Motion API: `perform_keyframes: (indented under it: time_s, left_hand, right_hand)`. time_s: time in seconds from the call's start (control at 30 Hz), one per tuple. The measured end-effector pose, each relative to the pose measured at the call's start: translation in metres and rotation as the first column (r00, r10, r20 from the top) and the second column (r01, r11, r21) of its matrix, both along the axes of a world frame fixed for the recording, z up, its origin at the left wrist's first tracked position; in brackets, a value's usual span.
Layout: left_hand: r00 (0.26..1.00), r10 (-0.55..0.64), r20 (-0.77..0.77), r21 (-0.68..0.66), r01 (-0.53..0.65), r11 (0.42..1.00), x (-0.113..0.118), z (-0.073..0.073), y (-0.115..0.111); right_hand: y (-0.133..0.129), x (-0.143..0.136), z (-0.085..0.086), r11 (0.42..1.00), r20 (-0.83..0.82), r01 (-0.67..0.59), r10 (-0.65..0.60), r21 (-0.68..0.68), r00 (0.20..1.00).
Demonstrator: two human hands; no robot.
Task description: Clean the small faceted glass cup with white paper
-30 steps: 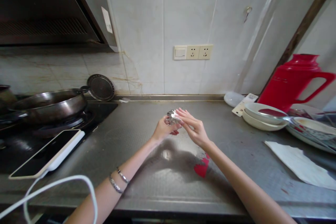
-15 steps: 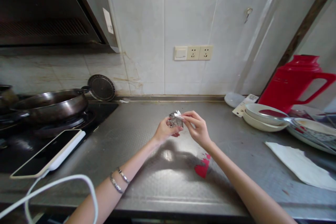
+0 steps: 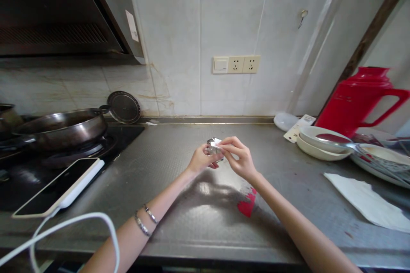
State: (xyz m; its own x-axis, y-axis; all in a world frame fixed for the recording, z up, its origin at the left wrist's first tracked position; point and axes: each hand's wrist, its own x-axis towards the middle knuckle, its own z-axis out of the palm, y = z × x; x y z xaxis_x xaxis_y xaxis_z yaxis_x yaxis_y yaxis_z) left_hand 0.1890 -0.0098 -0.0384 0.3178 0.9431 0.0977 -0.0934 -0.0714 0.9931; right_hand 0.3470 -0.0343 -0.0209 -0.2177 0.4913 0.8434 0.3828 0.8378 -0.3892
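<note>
My left hand [image 3: 201, 158] is closed around a small shiny, clear-to-grey faceted object [image 3: 211, 149], held above the metal counter [image 3: 179, 222]. Its exact kind is too small to make out, and fingers cover part of it. Between the pinched fingertips of my right hand [image 3: 238, 155] is a small white tissue piece [image 3: 216, 141], pressed against the top of the shiny object. Below my right wrist, a red heart-shaped patch [image 3: 246, 207] lies on the counter.
At left, a steel pan [image 3: 67, 128] sits on the stove beside a phone [image 3: 57, 187] with a white cable [image 3: 105, 222]. At right are stacked bowls [image 3: 320, 147], a red thermos jug [image 3: 355, 102] and a white paper sheet [image 3: 368, 200]. Wall sockets [image 3: 243, 64] are behind.
My right hand has moved slightly left with the white tissue piece, which now lies flatter over the top of the shiny object. My left hand keeps nearly the same place.
</note>
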Motion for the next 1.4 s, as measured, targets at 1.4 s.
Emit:
perform_keyframes:
  time_s: [1.4]
  left_hand:
    - [0.974,-0.211,0.083,-0.164,0.222,0.961,-0.008,0.002,0.0]
  right_hand:
    - [0.017,-0.001,-0.018,0.918,-0.038,-0.159,0.156,-0.364,0.987]
